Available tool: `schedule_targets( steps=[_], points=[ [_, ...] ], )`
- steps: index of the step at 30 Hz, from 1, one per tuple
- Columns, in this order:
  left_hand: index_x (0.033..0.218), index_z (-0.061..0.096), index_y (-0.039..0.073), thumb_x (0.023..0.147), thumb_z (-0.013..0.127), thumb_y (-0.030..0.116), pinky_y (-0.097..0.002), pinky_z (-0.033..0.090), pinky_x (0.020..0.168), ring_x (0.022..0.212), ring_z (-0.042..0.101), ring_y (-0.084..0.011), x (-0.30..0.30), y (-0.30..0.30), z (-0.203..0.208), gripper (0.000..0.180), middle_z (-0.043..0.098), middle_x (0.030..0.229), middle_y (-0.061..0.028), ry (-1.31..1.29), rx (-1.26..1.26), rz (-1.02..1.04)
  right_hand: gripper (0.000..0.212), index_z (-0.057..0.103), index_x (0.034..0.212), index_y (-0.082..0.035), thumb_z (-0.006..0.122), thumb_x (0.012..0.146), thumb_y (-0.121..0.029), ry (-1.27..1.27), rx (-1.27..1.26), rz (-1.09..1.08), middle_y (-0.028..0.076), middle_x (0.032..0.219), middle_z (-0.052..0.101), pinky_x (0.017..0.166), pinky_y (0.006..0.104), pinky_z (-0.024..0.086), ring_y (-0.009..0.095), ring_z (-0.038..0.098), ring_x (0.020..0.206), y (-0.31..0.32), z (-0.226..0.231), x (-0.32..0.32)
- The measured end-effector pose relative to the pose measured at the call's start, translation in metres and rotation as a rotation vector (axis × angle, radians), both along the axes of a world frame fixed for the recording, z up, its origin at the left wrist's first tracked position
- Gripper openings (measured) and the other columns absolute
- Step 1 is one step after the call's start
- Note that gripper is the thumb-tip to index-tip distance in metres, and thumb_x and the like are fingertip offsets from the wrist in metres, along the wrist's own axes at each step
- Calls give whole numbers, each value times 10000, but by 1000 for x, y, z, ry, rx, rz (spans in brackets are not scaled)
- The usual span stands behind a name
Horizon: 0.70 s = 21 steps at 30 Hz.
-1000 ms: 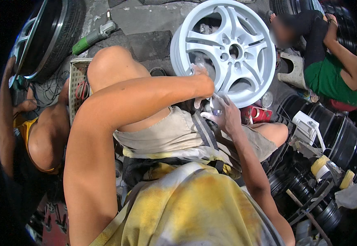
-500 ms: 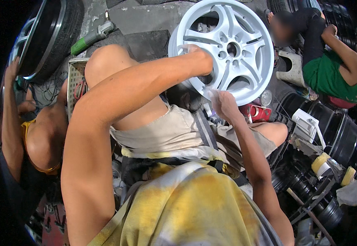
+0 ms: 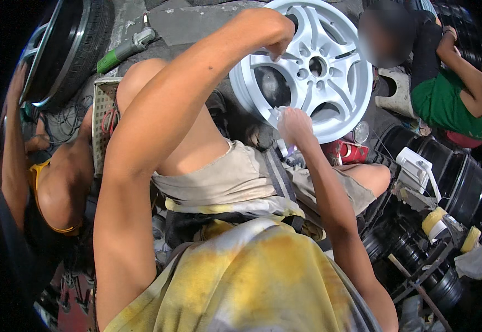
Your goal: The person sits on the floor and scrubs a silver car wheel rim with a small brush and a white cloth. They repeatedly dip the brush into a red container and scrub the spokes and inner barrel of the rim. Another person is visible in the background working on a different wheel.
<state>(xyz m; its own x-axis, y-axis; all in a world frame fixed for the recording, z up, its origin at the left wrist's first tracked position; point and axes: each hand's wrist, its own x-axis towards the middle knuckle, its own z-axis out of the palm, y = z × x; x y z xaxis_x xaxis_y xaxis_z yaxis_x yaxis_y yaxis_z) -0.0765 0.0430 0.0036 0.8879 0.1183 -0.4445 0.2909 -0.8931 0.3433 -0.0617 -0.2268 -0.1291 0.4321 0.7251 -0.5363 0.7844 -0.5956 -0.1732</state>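
Observation:
A light silver-grey alloy wheel rim (image 3: 357,83) with split spokes and a round centre hole lies tilted before me. My left hand (image 3: 278,36) is over its upper left side, wrist bent, its curled fingers pointing down to a spoke. What those fingers hold, if anything, is hidden. At the rim's lower left edge my right hand (image 3: 295,126) is closed, with a small whitish crumpled piece (image 3: 279,114) at its fingertips, too blurred to name.
A green and grey angle grinder (image 3: 125,51) lies at upper left, near a tyred wheel (image 3: 80,55). A person in green (image 3: 457,105) sits at upper right; another person's knee (image 3: 58,191) is at left. Red box (image 3: 351,152), can (image 3: 358,133) and dark rims (image 3: 446,171) lie right.
My left hand has moved up and slightly right over the rim, uncovering its left opening. My right hand has shifted slightly up and left along the edge. The person in green has leaned their head nearer.

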Motion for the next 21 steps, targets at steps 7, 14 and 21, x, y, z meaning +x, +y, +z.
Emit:
schedule_targets(
  steps=[7,14,21],
  points=[
    [1082,760,57,731,803,194,-472,585,832,1030,718,-373,-4,7,10,379,742,1112,-181,30,-44,105,207,705,814,-22,561,879,-156,103,145,30,268,869,716,796,516,565,437,712,845,-10,14,1],
    [1063,769,54,721,780,166,-473,587,809,1017,724,-359,3,15,-2,360,745,1082,-189,-89,-8,47,235,716,889,-4,548,892,-169,80,-61,63,262,943,714,819,528,544,443,688,900,6,7,9],
    [997,767,7,711,759,173,-487,583,799,968,728,-377,7,19,6,331,739,1027,-229,-69,-22,25,241,704,915,21,547,921,-162,77,-91,44,268,932,711,796,505,546,427,697,903,8,17,7]
  ],
)
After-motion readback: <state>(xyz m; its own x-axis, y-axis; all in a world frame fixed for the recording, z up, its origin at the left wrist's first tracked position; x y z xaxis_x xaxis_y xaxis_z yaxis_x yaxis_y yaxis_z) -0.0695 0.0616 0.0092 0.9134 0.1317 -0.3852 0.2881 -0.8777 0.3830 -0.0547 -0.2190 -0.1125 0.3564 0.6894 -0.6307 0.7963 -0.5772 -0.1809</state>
